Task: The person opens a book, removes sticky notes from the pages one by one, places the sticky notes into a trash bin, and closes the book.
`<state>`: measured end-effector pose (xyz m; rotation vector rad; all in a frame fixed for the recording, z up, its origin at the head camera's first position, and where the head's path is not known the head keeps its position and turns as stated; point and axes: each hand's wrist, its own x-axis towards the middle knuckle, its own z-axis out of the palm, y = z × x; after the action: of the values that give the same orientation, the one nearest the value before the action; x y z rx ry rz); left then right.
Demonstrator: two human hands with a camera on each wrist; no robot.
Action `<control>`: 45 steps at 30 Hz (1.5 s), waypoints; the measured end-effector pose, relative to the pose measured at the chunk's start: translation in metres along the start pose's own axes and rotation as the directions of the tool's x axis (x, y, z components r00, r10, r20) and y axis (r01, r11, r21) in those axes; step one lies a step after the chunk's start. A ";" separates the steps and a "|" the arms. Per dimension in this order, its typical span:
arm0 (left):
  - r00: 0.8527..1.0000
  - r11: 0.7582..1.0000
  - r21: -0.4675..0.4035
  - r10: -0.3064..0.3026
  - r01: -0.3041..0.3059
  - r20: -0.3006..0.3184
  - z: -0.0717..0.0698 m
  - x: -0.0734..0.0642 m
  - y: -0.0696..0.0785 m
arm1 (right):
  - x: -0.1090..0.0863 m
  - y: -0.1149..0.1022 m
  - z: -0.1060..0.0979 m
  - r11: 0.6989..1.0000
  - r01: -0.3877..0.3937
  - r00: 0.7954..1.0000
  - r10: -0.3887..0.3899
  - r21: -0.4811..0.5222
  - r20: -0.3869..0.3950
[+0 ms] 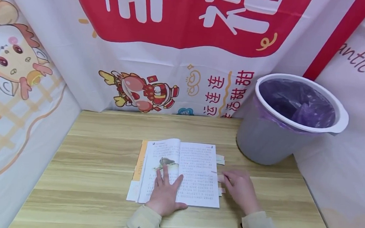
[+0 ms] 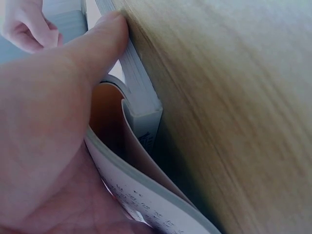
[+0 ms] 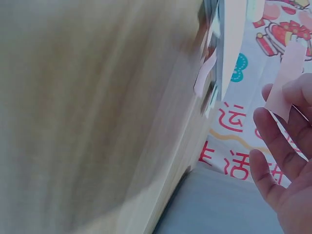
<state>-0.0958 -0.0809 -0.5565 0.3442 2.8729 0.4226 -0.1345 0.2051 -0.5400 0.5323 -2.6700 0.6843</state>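
Observation:
An open book (image 1: 198,154) lies on the table, printed text on both pages and a small picture on the left one. My left hand (image 1: 164,195) rests spread over the lower left page, its thumb reaching along the bottom edge. In the left wrist view the pages (image 2: 161,204) curve up beneath that hand (image 2: 44,112). Right of the book, my right hand (image 1: 239,188) pinches a pink sticky page tab (image 3: 287,73) between thumb and fingers, raised off the page. Several other tabs (image 1: 220,160) stick out from the book's right edge.
A grey trash bin (image 1: 264,142) with a purple liner stands on the table at the back right. Printed cloth (image 1: 161,60) hangs behind and along both sides. The wooden table (image 1: 95,164) spreads around the book.

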 end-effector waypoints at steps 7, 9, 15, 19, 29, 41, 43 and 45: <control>1.000 1.000 0.006 0.008 -0.008 -0.008 0.001 0.001 0.000 | -0.019 -0.010 -0.005 0.999 0.039 0.997 -0.039 0.001 -0.069; 1.000 1.000 -0.001 0.007 -0.007 -0.006 0.001 0.001 0.000 | -0.023 -0.011 -0.006 0.999 0.049 0.994 -0.049 0.000 -0.095; 1.000 1.000 -0.002 0.001 -0.001 -0.006 0.001 0.000 0.000 | -0.031 -0.011 -0.012 0.998 0.061 0.988 -0.058 0.021 -0.140; 1.000 1.000 -0.008 -0.002 0.002 -0.002 0.000 0.000 0.001 | -0.033 -0.011 -0.016 0.997 0.077 0.982 -0.072 0.023 -0.177; 1.000 1.000 -0.012 -0.005 0.005 0.003 -0.002 0.000 0.002 | -0.026 -0.020 -0.039 0.994 0.111 0.949 -0.109 -0.011 -0.296; 1.000 1.000 -0.026 -0.006 0.006 0.003 -0.001 0.000 0.001 | 0.000 -0.027 -0.097 0.992 0.122 0.879 -0.087 0.044 -0.470; 1.000 1.000 -0.026 -0.003 0.003 0.001 -0.002 -0.001 0.001 | 0.008 -0.026 -0.110 0.990 0.139 0.853 -0.104 0.029 -0.511; 1.000 1.000 -0.016 -0.002 0.002 0.003 -0.003 -0.001 0.001 | 0.016 -0.026 -0.125 0.990 0.138 0.836 -0.104 0.023 -0.539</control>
<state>-0.0951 -0.0808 -0.5535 0.3393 2.8655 0.4436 -0.1094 0.2439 -0.4201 0.4397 -2.0766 0.7495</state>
